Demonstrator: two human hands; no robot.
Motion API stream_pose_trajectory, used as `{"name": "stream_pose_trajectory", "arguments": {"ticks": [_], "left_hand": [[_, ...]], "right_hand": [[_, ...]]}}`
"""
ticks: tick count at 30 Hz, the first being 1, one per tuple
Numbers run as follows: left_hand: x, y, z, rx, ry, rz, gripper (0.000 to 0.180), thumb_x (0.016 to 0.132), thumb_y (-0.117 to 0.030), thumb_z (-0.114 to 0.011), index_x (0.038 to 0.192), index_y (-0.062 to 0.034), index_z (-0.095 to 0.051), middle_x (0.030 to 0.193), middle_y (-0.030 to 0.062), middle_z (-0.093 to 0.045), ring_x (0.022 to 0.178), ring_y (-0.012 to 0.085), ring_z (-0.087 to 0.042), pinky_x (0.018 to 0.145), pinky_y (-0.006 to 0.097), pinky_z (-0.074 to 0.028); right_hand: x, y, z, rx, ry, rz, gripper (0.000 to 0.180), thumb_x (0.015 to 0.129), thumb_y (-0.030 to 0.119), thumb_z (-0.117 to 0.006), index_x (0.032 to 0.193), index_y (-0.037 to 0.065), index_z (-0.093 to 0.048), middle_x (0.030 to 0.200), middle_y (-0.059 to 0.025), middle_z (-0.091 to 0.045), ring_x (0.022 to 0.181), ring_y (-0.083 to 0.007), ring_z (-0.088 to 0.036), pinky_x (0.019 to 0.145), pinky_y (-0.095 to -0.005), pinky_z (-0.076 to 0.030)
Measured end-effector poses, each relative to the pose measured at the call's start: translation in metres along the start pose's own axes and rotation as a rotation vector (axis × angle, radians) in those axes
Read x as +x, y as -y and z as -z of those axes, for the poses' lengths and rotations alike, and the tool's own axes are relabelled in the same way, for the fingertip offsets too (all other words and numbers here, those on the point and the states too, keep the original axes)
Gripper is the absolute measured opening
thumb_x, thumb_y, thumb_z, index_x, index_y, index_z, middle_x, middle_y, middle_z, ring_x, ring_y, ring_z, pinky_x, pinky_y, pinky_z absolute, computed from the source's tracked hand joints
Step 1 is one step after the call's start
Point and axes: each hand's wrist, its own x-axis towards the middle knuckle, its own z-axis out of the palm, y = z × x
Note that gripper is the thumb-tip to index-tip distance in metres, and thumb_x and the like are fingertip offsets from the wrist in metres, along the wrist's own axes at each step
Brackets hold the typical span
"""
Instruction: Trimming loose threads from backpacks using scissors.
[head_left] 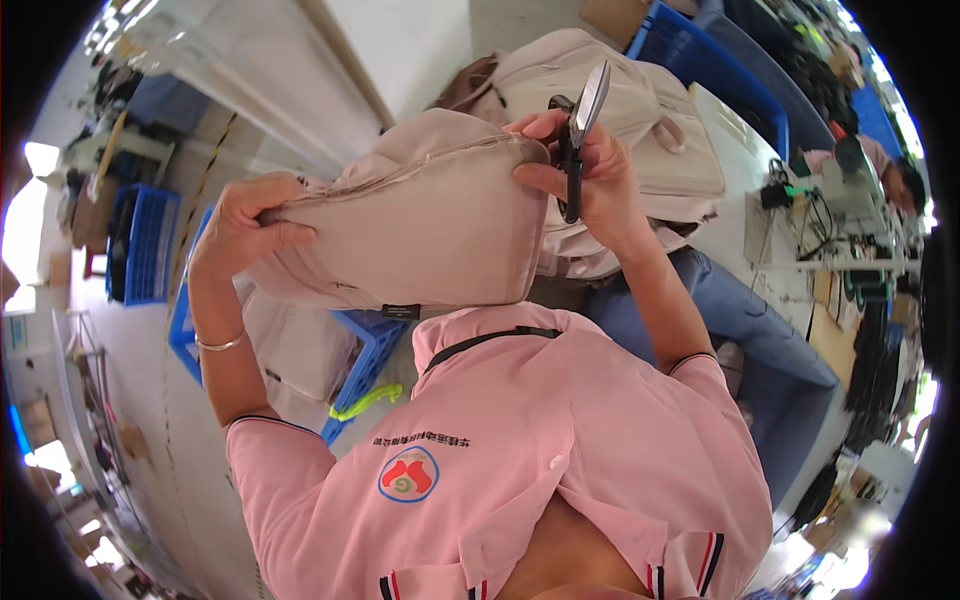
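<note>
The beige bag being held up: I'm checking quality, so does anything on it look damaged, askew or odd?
Nothing stands out. The beige bag is held up by the left hand at one end, while the right hand pinches the other end and holds scissors, blades pointing up. The visible seam along its top looks unbroken; finer flaws are too small to judge.

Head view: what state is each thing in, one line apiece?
beige bag: held up, gripped at both ends.
scissors: blades closed, pointing up.
left hand: gripping the bag's left end.
right hand: holding scissors, pinching the bag's right end.
pile of bags: lying behind.
</note>
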Motion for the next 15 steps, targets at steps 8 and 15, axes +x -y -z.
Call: {"name": "stream_pose_trajectory", "arguments": {"ticks": [8, 15], "left_hand": [[0.088, -0.045, 0.000, -0.176, 0.158, -0.002, 0.047, 0.068, -0.004, -0.082, 0.113, 0.0020, -0.071, 0.086, -0.0006, -0.063, 0.080, 0.0076, -0.056, 0.075, 0.022, -0.044], [0.113, -0.041, 0.005, -0.050, 0.402, -0.177, 0.050, 0.071, 0.000, -0.080, 0.120, 0.0011, -0.069, 0.085, 0.0024, -0.064, 0.081, 0.0120, -0.056, 0.076, 0.025, -0.044]], "right_hand": [[-0.023, 0.018, 0.037, -0.027, -0.180, 0.062, 0.027, 0.081, 0.001, -0.078, 0.102, 0.004, -0.062, 0.096, 0.0017, -0.063, 0.079, -0.0041, -0.052, 0.070, -0.0214, -0.045], [-0.049, 0.034, 0.106, -0.820, 0.046, -0.019, 0.049, 0.077, 0.034, -0.083, 0.094, -0.001, -0.053, 0.081, -0.0114, -0.051, 0.070, -0.0253, -0.055, 0.062, -0.0346, -0.043]]}}
